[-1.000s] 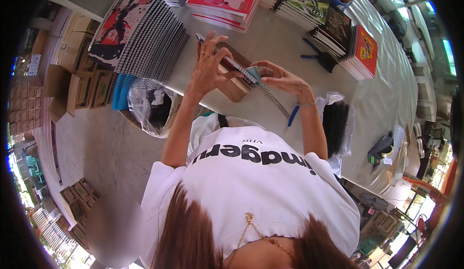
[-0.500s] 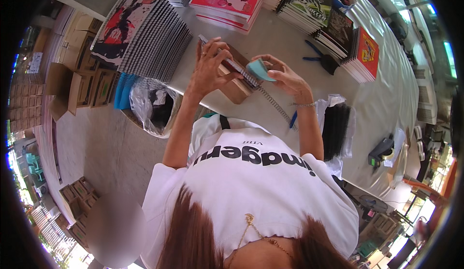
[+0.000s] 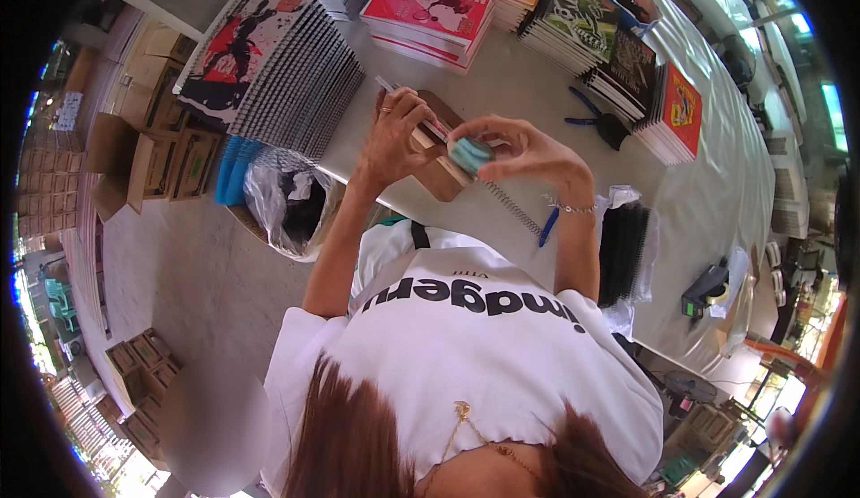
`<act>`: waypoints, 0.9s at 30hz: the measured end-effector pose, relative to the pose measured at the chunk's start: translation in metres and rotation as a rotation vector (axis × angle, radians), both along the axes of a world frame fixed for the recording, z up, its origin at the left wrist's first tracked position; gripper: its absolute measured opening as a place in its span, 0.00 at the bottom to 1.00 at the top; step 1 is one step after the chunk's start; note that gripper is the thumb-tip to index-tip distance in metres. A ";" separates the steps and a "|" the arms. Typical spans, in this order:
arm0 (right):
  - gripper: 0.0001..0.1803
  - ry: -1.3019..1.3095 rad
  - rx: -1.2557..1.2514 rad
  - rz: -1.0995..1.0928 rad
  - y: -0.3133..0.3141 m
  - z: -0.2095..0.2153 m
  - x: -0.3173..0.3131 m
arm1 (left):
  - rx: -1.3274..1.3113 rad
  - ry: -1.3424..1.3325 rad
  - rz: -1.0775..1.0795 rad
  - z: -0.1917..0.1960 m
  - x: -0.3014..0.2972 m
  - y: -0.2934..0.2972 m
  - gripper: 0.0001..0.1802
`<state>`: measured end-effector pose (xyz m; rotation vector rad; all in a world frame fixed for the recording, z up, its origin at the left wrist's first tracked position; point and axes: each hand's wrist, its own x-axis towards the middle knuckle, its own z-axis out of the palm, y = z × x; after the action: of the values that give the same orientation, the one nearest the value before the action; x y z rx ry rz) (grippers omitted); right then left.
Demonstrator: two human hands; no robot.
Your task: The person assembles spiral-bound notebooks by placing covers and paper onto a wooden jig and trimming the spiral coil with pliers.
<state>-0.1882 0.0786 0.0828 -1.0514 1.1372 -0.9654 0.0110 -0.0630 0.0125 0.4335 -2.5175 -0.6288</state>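
My left hand [image 3: 391, 144] is closed around a thin notebook [image 3: 439, 129], held tilted above a brown wooden block [image 3: 442, 182] on the table. In my right hand [image 3: 536, 152] is a light teal, curved piece [image 3: 469, 155], soft-looking and smeared by motion. It lies against the notebook's bound edge, hiding part of it. From that edge a loose wire coil [image 3: 512, 206] trails toward me across the table. A blue-handled tool [image 3: 548, 227] lies beside the coil's end, below my right wrist.
Wire-bound notebooks [image 3: 296, 72] are stacked at left, pink-covered books [image 3: 428, 14] at the back. More notebooks [image 3: 674, 113] and blue-handled pliers [image 3: 587, 113] are at right. Black coils in plastic [image 3: 624, 252] lie right of my forearm. A plastic-lined box [image 3: 291, 202] stands left.
My right hand has moved left with the teal piece, bringing it over the notebook's bound edge. My left hand still grips the notebook, which now sits slightly lower against the block.
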 end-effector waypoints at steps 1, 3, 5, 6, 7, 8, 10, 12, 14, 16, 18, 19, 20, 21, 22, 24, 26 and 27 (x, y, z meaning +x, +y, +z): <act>0.31 0.085 -0.052 0.036 0.000 -0.003 0.001 | 0.002 0.000 0.001 -0.002 0.001 0.001 0.24; 0.32 0.171 -0.103 0.075 0.001 -0.008 0.002 | 0.017 0.063 -0.007 -0.005 0.002 0.002 0.24; 0.32 0.259 -0.100 0.131 -0.002 -0.011 0.000 | 0.060 0.091 -0.013 -0.007 0.003 0.004 0.23; 0.32 0.262 -0.103 0.134 -0.005 -0.015 -0.003 | 0.105 0.114 -0.023 -0.007 0.004 0.006 0.23; 0.31 0.219 -0.004 0.066 -0.011 -0.017 -0.007 | 0.098 0.119 -0.020 -0.004 0.004 0.007 0.23; 0.30 0.175 0.095 -0.002 -0.016 -0.016 -0.010 | 0.087 0.120 -0.031 0.001 0.002 0.009 0.22; 0.30 0.180 0.001 0.020 -0.012 -0.010 0.002 | 0.079 0.117 -0.027 -0.001 0.003 0.007 0.21; 0.31 0.175 -0.083 0.034 -0.005 -0.002 0.017 | 0.089 0.130 -0.037 -0.009 0.007 0.006 0.21; 0.30 0.345 -0.245 0.139 -0.005 0.005 0.016 | 0.105 0.146 -0.028 -0.009 0.005 0.007 0.22; 0.30 0.584 -0.128 0.010 -0.018 -0.027 0.004 | 0.120 0.163 -0.033 -0.010 0.003 0.014 0.24; 0.30 0.828 -0.029 -0.116 -0.027 -0.029 -0.003 | 0.185 0.181 0.059 -0.012 0.004 0.017 0.32; 0.30 0.355 0.009 -0.031 -0.023 -0.014 0.000 | 0.161 0.211 0.063 -0.014 0.002 0.014 0.32; 0.31 -0.125 0.054 0.054 -0.015 -0.005 0.003 | 0.212 0.166 0.073 -0.018 0.005 0.015 0.36; 0.31 -0.104 0.030 0.048 -0.012 -0.003 0.006 | 0.259 0.122 0.078 -0.019 0.007 0.016 0.40; 0.32 0.011 -0.069 0.049 -0.013 -0.008 0.011 | 0.236 0.137 0.066 -0.020 0.011 0.017 0.40; 0.34 0.158 -0.192 0.032 -0.021 -0.011 0.015 | 0.136 0.159 0.042 -0.013 0.012 0.015 0.44; 0.33 0.348 -0.262 0.016 -0.022 -0.018 0.016 | 0.153 0.169 0.058 -0.007 0.007 0.018 0.45; 0.33 0.358 -0.266 0.002 -0.022 -0.018 0.012 | 0.184 0.158 0.089 -0.005 0.006 0.021 0.46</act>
<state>-0.1765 0.0569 0.0645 -1.4840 1.3201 -0.9682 0.0174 -0.0425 0.0072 0.5365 -2.2874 -0.8301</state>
